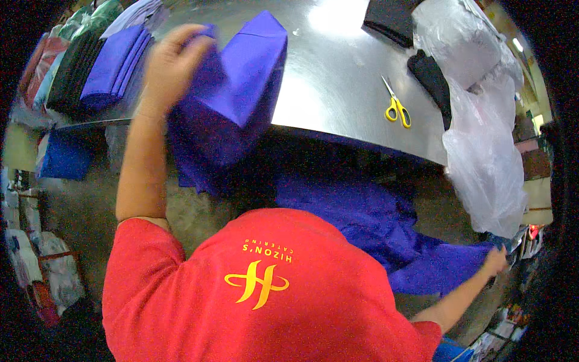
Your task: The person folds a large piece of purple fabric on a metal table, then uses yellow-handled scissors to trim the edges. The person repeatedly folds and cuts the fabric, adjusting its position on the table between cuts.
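Observation:
A large purple cloth [362,205] stretches across in front of my body, below the table edge. My left hand [175,66] is raised over the table's left part, fingers curled on a gathered corner of the cloth. Beside that hand, a folded purple section [250,72] stands up over the table edge and hangs down. Far out to the right, my right hand [496,262] is closed on the other end of the cloth, arm stretched out and low. Its fingers are small and a little blurred.
On the metal table [332,78] lie yellow-handled scissors [396,108], with black folded cloth [392,21] and a black bundle [431,81] farther right. Clear plastic bags [482,139] droop over the right edge. Folded purple cloths [117,66] and black cloths [75,72] stand at the left.

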Motion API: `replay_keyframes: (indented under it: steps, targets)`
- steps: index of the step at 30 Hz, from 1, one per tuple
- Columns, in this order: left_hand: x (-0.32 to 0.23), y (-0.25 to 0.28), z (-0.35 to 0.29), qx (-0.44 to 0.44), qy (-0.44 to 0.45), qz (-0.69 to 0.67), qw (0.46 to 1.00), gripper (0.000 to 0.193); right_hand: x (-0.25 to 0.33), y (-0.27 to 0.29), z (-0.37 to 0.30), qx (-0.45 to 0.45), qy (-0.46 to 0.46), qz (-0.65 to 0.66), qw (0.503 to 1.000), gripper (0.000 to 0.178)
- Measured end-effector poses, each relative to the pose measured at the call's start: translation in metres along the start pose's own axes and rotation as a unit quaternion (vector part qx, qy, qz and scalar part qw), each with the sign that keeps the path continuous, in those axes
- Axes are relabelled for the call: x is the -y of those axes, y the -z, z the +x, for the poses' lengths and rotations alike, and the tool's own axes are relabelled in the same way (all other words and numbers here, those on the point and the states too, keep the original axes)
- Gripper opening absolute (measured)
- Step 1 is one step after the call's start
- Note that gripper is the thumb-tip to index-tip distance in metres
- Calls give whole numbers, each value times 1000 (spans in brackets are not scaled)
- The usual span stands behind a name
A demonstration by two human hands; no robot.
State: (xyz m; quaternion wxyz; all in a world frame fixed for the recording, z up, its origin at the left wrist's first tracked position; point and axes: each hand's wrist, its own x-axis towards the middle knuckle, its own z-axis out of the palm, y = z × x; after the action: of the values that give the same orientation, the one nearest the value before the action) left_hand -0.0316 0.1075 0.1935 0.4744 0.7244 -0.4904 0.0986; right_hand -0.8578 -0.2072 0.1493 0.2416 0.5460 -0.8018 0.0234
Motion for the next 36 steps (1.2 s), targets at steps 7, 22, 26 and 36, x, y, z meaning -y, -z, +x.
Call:
replay_keyframes:
  steps: [7,22,26,36]
  targets:
    - [-73,-75,-97,344,-216,-113,907,24,323,175,-270,280,476,629,547,90]
    - [151,-63,-233,38,150,-8,988,17,430,307,-384,-83,720,394,565,20]
    - [211,-65,-279,85,244,31,966,17,387,313,-350,-186,491,557,644,14]
    - [270,-76,-302,79,402,-33,912,36,194,292,-131,-537,253,411,692,17]
